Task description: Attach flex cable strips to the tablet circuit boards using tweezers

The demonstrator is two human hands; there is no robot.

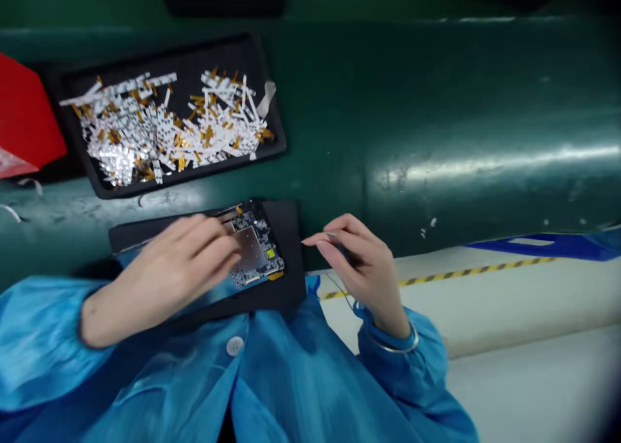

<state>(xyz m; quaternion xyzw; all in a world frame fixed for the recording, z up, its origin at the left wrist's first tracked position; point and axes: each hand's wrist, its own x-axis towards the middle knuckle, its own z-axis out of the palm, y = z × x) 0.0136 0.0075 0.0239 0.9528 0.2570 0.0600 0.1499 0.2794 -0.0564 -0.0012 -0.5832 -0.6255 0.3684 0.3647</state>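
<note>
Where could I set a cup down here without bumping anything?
The green mat right of the black tray and above the right hand has room. Crowded: the tray's strips and the circuit board under the left hand.

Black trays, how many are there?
2: one tray holds white-and-gold strips, and one tray lies under the circuit board by the left hand. Dark shapes at the top edge may be more.

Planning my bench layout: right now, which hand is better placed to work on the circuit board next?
Left, probably. The left hand lies over the circuit board, fingertips at its metal shield. The right hand sits off beside the black mat, its fingers pinched together.
</note>
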